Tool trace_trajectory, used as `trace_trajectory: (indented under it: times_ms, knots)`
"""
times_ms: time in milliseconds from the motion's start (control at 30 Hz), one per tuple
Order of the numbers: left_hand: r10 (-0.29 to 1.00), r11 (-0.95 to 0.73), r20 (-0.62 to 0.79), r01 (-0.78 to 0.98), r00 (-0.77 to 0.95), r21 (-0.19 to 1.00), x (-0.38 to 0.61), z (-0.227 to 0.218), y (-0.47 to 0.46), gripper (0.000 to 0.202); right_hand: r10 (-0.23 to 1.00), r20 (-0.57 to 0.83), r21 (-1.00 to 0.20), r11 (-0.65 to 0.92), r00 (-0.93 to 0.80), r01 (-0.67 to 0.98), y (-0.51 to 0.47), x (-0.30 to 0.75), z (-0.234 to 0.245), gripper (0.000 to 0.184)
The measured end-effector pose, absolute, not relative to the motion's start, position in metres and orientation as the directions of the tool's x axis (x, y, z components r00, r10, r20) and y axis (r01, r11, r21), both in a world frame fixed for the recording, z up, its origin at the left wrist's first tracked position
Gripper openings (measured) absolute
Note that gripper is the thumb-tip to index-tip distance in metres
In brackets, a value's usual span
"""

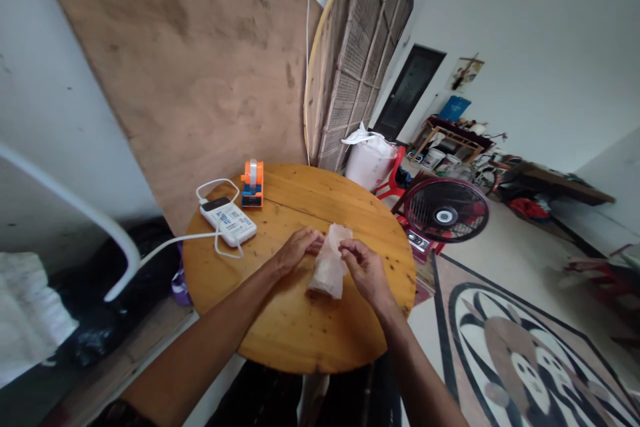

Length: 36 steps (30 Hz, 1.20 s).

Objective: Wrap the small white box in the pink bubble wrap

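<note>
Small translucent plastic bag [329, 271] with pale pinkish contents lies near the middle of the round varnished wooden bench [300, 330], its filled bottom resting on the wood and its loose top lifted between both hands. The left hand [297, 248] lies low on the bench, fingers nearly closed, pinching the top's left edge. The right hand [367, 271] has thumb and forefinger closed in a pinch on the right edge, its other fingers curled.

The bag looks light and soft, its thin film likely slippery and easy to tear. The empty film at the top seems the best hold; what fills it is too blurred to tell.

A white power bank [229, 220] with a white cable and an orange tape dispenser [253, 184] stand well apart at the bench's far left.
</note>
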<state>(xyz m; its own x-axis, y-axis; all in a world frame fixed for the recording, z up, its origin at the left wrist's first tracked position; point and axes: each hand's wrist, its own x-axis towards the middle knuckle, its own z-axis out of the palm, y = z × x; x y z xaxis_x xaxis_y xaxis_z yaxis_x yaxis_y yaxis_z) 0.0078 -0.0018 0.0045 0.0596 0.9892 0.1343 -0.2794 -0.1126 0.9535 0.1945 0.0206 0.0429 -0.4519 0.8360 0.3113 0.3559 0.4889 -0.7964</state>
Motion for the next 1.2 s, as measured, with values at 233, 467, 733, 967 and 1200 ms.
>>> trace_trajectory:
  times_ms: [233,467,733,967,1200]
  knots:
    - [0.979,-0.165,0.165,-0.005,0.119,0.986,0.005,0.002,-0.003,0.052,0.852,0.337,-0.598,0.523,-0.401,0.607,0.022,0.187,0.048,0.038]
    - [0.934,-0.317,0.303,0.049,0.19,0.947,0.009,0.009,-0.005,0.057,0.882,0.291,-0.378,0.463,-0.372,0.802,0.023,0.176,0.058,0.042]
    - [0.96,-0.254,0.244,0.061,0.134,0.965,0.009,0.002,-0.004,0.059,0.869,0.368,-0.507,0.487,-0.332,0.712,0.033,0.186,0.047,0.016]
    - [0.973,-0.213,0.213,-0.018,0.087,0.977,0.006,0.009,-0.008,0.052,0.953,0.29,-0.932,0.302,-0.085,0.202,0.033,0.217,0.021,0.029]
    - [0.979,-0.204,0.202,0.078,0.033,0.976,0.006,0.004,-0.003,0.051,0.997,0.056,-0.978,0.045,-0.05,-0.204,0.026,0.208,0.017,0.027]
